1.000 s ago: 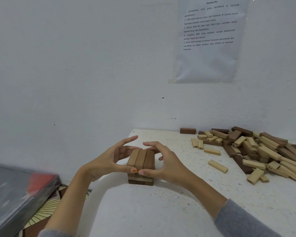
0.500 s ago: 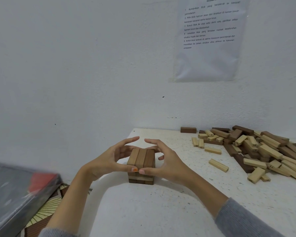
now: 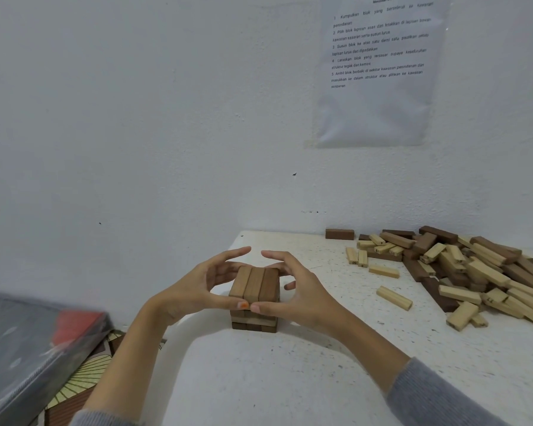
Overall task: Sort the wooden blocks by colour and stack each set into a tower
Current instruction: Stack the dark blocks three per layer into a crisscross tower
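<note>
The left hand [image 3: 194, 290] and right hand [image 3: 302, 299] grasp the top layer [image 3: 254, 284] of three mid-brown blocks from either side; the thumbs meet against its near end faces and the curled fingers reach round its far end, while both index fingers stand lifted clear; the squeeze looks meant to square the three blocks flush, not to lift them; this layer crowns a short brown tower [image 3: 254, 322] of crossed layers, standing near the left edge of the white table [image 3: 290, 379]; well apart to the right lies the unsorted pile [image 3: 474, 272] of pale and dark blocks, with a loose pale block [image 3: 394, 298] between pile and tower; so the sorting seems barely begun.
</note>
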Demonstrator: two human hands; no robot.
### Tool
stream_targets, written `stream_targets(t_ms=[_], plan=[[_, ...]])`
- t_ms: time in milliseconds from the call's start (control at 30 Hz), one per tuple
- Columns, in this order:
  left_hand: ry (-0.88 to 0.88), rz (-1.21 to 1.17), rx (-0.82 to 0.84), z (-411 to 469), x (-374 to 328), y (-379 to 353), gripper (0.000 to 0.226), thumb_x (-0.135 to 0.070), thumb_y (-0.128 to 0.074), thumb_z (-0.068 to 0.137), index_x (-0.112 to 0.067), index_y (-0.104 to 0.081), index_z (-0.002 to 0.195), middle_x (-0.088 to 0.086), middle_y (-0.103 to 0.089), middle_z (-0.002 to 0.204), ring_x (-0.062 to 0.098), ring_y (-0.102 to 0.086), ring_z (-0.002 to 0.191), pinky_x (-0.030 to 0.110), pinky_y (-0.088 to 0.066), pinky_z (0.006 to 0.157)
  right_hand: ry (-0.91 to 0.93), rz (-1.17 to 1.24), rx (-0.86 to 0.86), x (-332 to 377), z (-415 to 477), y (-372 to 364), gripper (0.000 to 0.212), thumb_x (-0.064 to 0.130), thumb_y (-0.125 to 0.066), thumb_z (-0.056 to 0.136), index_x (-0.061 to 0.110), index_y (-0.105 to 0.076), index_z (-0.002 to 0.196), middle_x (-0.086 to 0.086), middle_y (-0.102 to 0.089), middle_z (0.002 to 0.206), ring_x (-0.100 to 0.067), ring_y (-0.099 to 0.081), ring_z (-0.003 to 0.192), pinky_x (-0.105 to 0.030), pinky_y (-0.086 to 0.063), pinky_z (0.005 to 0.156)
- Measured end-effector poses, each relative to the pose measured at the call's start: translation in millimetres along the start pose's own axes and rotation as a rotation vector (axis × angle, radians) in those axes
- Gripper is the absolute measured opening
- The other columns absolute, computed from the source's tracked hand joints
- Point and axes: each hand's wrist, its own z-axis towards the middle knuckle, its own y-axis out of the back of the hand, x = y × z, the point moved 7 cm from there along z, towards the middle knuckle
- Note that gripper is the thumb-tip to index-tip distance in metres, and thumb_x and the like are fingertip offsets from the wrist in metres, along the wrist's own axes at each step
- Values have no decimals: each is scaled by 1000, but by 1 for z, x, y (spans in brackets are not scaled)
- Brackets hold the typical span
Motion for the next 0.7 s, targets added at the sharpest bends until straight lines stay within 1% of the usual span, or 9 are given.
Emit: stream_targets(t_ms=[100,233,300,367,433,533,600,633,700], plan=[[3,4,0,0,-1,0,87,-4,-82,71,-33,-41,142,3,-62,124,17,-54,123,40,-35,112,-5,4,-2,1,0,0,86,33,-87,68,37,-39,139,17,-55,120,10,-45,118,-16,-37,90],[9,11,48,-2,-3,-4,91,-8,-82,72,-38,-34,143,-3,-58,131,13,-50,127,40,-34,113,-20,-2,30,0,0,-1,95,40,-87,66,42,-31,142,17,-53,126,6,-43,121,-24,-37,99],[23,32,67,-3,-2,-5,97,-26,-85,68,-47,-29,143,-12,-47,142,5,-42,133,36,-32,114,-48,9,78,-2,0,-1,104,46,-87,63,47,-23,145,16,-47,136,0,-41,127,-27,-36,103],[40,25,41,-3,-4,-4,96,-50,-83,63,-54,-27,141,-18,-39,147,-2,-36,135,28,-32,113,-74,41,100,-1,-1,2,104,52,-83,63,49,-20,145,15,-41,141,-3,-39,129,-27,-37,103],[23,-12,-52,-3,-11,1,88,-68,-73,62,-54,-32,139,-22,-41,145,-7,-36,133,23,-33,110,-91,100,86,5,-3,9,91,59,-73,69,48,-24,145,14,-40,142,-4,-38,129,-28,-36,102],[-34,-54,-218,-4,-27,11,72,-75,-60,67,-50,-44,133,-25,-48,138,-4,-37,132,40,-22,118,-120,191,46,21,-5,25,61,64,-50,86,42,-37,141,15,-43,137,-6,-42,127,-29,-31,99],[-107,-59,-289,-7,-44,11,71,-79,-54,69,-45,-51,131,-22,-53,135,3,-39,134,50,-19,117,-87,204,-31,34,-4,39,48,60,-41,93,36,-48,134,16,-49,132,-7,-45,127,-30,-35,103],[-146,-56,-321,-9,-54,9,69,-78,-51,71,-42,-53,129,-20,-55,133,5,-41,133,51,-21,115,-69,199,-81,40,-5,47,43,55,-38,96,33,-53,130,13,-53,130,-7,-48,124,-32,-38,105],[-224,-78,-377,-12,-76,0,56,-64,-48,81,-33,-58,126,-15,-61,127,5,-49,126,45,-31,111,-42,180,-165,51,-10,62,39,44,-33,102,28,-61,123,8,-61,122,-8,-54,115,-35,-44,102]])
